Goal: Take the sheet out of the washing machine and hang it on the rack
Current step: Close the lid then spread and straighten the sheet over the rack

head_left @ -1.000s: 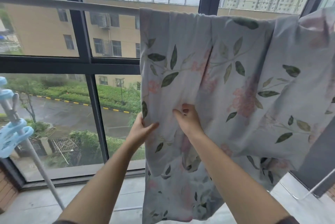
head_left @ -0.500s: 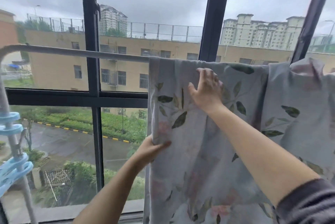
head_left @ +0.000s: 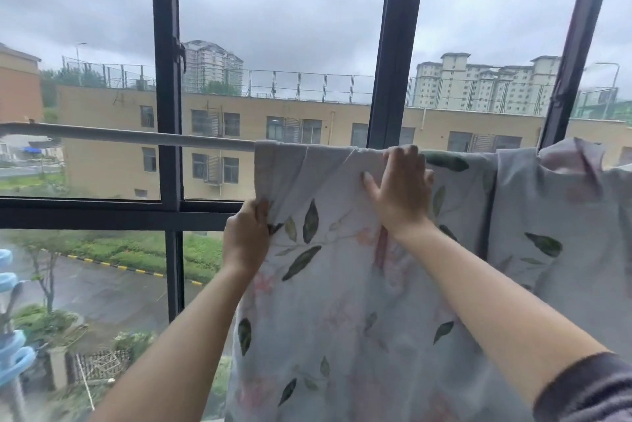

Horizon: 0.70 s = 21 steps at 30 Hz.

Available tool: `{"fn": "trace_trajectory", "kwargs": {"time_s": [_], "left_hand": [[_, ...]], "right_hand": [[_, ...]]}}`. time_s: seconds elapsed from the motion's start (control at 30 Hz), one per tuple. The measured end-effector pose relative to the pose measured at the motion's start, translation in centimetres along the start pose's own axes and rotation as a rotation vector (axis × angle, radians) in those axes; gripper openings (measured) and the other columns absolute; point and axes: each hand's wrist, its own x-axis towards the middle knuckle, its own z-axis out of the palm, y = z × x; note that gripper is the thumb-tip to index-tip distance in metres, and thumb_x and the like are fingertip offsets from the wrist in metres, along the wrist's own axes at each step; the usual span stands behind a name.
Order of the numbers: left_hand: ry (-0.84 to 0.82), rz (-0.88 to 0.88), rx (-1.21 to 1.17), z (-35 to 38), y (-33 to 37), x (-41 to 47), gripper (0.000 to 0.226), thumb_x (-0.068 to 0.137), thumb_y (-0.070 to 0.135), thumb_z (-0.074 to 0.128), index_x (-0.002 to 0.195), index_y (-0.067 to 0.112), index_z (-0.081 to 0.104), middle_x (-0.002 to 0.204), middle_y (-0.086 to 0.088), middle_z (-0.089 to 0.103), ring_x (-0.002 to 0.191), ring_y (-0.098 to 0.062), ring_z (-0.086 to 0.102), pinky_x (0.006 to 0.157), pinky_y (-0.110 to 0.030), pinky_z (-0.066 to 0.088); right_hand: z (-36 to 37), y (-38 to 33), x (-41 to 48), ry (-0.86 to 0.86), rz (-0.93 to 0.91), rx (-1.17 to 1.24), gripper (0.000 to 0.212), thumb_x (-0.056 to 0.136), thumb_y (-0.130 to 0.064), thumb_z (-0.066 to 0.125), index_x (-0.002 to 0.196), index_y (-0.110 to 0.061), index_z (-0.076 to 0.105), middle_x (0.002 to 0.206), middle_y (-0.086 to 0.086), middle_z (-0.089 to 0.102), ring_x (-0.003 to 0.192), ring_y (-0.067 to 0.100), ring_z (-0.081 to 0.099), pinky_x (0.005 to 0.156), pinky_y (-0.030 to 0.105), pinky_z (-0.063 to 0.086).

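Note:
A pale sheet (head_left: 342,302) printed with green leaves and pink flowers hangs draped over the grey rack bar (head_left: 136,137), covering the bar's right part. My left hand (head_left: 248,237) pinches the sheet's left edge a little below the bar. My right hand (head_left: 400,185) lies flat with spread fingers on the cloth just under the bar, its fingertips at the fold over the top. The sheet's lower end runs out of the frame.
Dark window frames (head_left: 167,113) stand directly behind the bar. Blue plastic clips (head_left: 13,360) on a pole sit at the lower left edge. The bar's left stretch carries nothing. Buildings, a wet road and hedges lie outside the glass.
My left hand has risen along the sheet's left edge towards the bar. My right hand stays flat near the top. The view has tilted upward, showing more sky.

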Motion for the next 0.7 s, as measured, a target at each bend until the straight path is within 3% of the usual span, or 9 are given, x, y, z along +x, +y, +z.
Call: {"fn": "trace_trajectory", "kwargs": {"time_s": [0.07,0.2,0.27,0.33,0.4,0.5,0.7], "left_hand": [[0.014,0.017,0.003,0.2,-0.9,-0.5,0.030,0.101,0.028,0.034,0.081,0.011,0.048,0.059,-0.001,0.051,0.052,-0.022,0.047,0.046,-0.031,0.027],[0.023,0.014,0.015,0.7,-1.3,-0.5,0.033,0.102,0.029,0.033,0.078,0.010,0.046,0.058,-0.001,0.050,0.052,-0.018,0.046,0.047,-0.031,0.028],[0.017,0.013,0.019,1.0,-1.3,-0.3,0.033,0.102,0.030,0.033,0.078,0.011,0.046,0.059,-0.002,0.051,0.053,-0.019,0.045,0.049,-0.032,0.028],[0.020,0.024,0.022,1.6,-1.5,-0.4,0.034,0.102,0.030,0.032,0.078,0.010,0.047,0.061,-0.005,0.052,0.054,-0.023,0.046,0.049,-0.032,0.029],[0.025,0.018,0.041,2.3,-2.2,-0.8,0.035,0.102,0.031,0.032,0.082,0.008,0.049,0.064,-0.011,0.056,0.058,-0.030,0.049,0.052,-0.033,0.031],[0.012,-0.031,0.123,3.3,-4.4,-2.2,0.035,0.102,0.031,0.031,0.096,0.005,0.055,0.075,-0.018,0.061,0.068,-0.036,0.056,0.055,-0.035,0.035],[-0.106,-0.210,0.254,4.8,-10.5,-7.8,0.031,0.101,0.026,0.030,0.101,0.010,0.057,0.086,-0.023,0.064,0.074,-0.037,0.057,0.057,-0.036,0.035]], "right_hand": [[0.4,1.7,-2.6,0.037,0.104,0.028,0.049,0.082,-0.051,0.061,0.107,-0.013,0.044,0.114,0.007,0.044,0.108,0.027,0.042,0.089,0.045,0.032],[1.5,5.8,-4.6,-0.053,0.478,0.053,0.084,0.080,-0.061,0.060,0.137,-0.008,0.029,0.140,0.017,0.035,0.125,0.034,0.037,0.094,0.052,0.035],[1.9,7.0,-3.9,-0.208,0.574,0.089,0.069,0.089,-0.058,0.049,0.132,-0.005,0.038,0.131,0.021,0.047,0.117,0.038,0.049,0.089,0.046,0.041],[2.6,7.3,-4.3,-0.354,0.532,0.038,0.054,0.099,-0.049,0.028,0.120,-0.006,0.053,0.119,0.019,0.059,0.107,0.037,0.057,0.084,0.038,0.043],[3.0,7.3,-5.8,-0.364,0.482,-0.027,0.057,0.102,-0.045,0.018,0.108,-0.008,0.060,0.108,0.016,0.065,0.097,0.034,0.061,0.078,0.035,0.043],[3.7,8.3,-8.8,-0.320,0.429,-0.043,0.055,0.102,-0.043,0.019,0.097,-0.008,0.061,0.096,0.016,0.068,0.087,0.034,0.063,0.075,0.037,0.046],[4.6,10.3,-15.9,-0.406,0.399,-0.223,0.053,0.103,-0.039,0.024,0.107,-0.001,0.061,0.082,0.019,0.070,0.074,0.031,0.068,0.062,0.035,0.050]]}}
